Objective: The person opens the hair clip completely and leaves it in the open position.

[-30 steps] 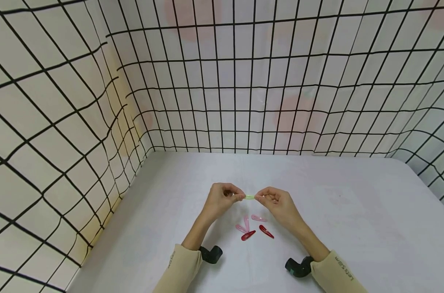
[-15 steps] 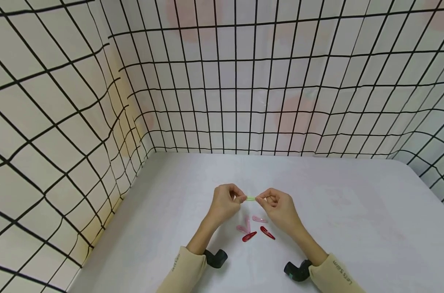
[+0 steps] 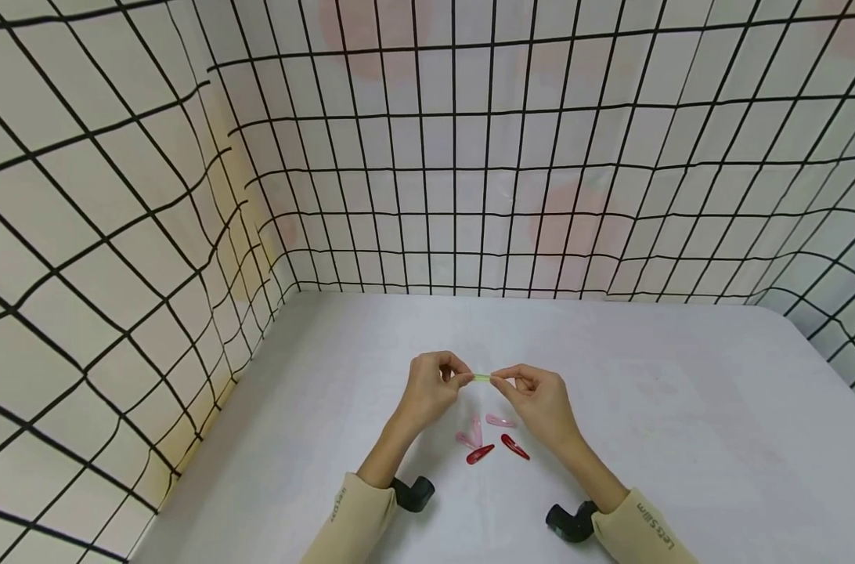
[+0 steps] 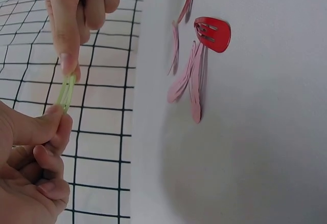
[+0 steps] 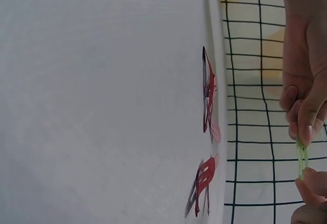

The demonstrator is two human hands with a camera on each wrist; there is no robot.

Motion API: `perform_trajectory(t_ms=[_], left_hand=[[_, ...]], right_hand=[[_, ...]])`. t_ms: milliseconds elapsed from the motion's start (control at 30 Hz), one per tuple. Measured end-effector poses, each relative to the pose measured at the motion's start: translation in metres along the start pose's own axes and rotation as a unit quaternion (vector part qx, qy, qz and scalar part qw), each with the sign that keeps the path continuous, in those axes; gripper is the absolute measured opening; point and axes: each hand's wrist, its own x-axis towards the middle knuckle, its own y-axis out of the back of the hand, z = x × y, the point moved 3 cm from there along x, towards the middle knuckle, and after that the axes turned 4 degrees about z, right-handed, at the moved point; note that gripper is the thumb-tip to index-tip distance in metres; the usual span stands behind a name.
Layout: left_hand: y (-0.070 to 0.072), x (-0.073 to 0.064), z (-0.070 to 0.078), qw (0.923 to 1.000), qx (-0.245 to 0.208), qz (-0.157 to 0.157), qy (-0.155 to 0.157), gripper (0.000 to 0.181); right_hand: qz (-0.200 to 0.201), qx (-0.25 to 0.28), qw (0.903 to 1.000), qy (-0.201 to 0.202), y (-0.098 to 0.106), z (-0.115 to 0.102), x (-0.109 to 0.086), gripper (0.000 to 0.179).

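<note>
Between both hands, raised over the table, is a light green snap hair clip (image 4: pixel 66 94). My left hand (image 3: pixel 431 388) pinches one end of it between thumb and forefinger; my right hand (image 3: pixel 538 395) pinches the other end the same way. The fingertips hide both ends. Below and nearer to me on the table lie pink hair clips (image 3: pixel 499 421) and two red hair clips, one (image 3: pixel 515 447) towards the right hand and the other red clip (image 3: pixel 480 453) touching or close beside a pair of pink ones.
The white table (image 3: pixel 681 407) is bounded at the back and sides by a black wire grid (image 3: pixel 470 168) before pale sheeting. A black wrist camera (image 3: pixel 415 494) sticks out from the left sleeve, another black camera (image 3: pixel 571 522) from the right.
Both hands keep their pinch on the green hair clip and shift only slightly. Seen from the head, the clip's two strands look more spread half a second ago than now. The clips on the table stay put.
</note>
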Motion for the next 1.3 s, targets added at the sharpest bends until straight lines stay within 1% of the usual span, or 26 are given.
perform_trajectory(t_ms=[133,367,467,533,600,667,800,933,1067,1167,1233,1300], left_hand=[[0.000,0.000,-0.001,1.0000,-0.002,-0.001,0.000,0.009],[-0.001,0.001,0.000,0.9998,-0.006,0.003,-0.019,0.009],[-0.002,0.001,-0.001,0.9994,-0.008,0.004,-0.034,0.008],[-0.003,0.001,-0.001,0.9993,-0.009,0.000,-0.036,0.007],[-0.003,0.003,-0.002,0.9994,-0.009,-0.009,-0.033,0.005],[-0.004,0.004,-0.003,0.9995,-0.004,-0.021,-0.021,0.005],[-0.006,0.009,-0.007,0.9990,0.007,-0.043,0.002,0.006],[-0.011,0.016,-0.011,0.9978,0.012,-0.062,0.020,0.005],[-0.015,0.023,-0.016,0.9958,0.012,-0.081,0.039,0.004],[-0.019,0.028,-0.019,0.9946,0.013,-0.092,0.046,0.005],[-0.022,0.032,-0.021,0.9943,0.013,-0.096,0.045,0.005],[-0.026,0.037,-0.022,0.9939,0.017,-0.100,0.043,0.005]], right_hand=[[0.003,0.006,1.0000,-0.005,0.001,0.004,0.001,0.011],[0.028,0.021,0.9991,-0.024,0.003,0.009,0.002,0.011],[0.032,0.021,0.9989,-0.027,0.004,0.010,0.002,0.015],[0.031,0.023,0.9989,-0.027,0.005,0.010,0.003,0.015],[0.024,0.025,0.9990,-0.027,0.005,0.009,0.004,0.015],[0.014,0.028,0.9990,-0.034,0.006,0.009,0.005,0.014],[-0.014,0.029,0.9975,-0.062,0.006,0.011,0.006,0.017],[-0.026,0.028,0.9948,-0.094,0.009,0.016,0.008,0.021],[-0.027,0.018,0.9895,-0.141,0.010,0.025,0.010,0.025],[-0.022,0.005,0.9839,-0.177,0.010,0.031,0.013,0.027],[-0.013,0.001,0.9813,-0.192,0.010,0.034,0.015,0.026],[-0.004,-0.003,0.9808,-0.195,0.011,0.035,0.018,0.025]])
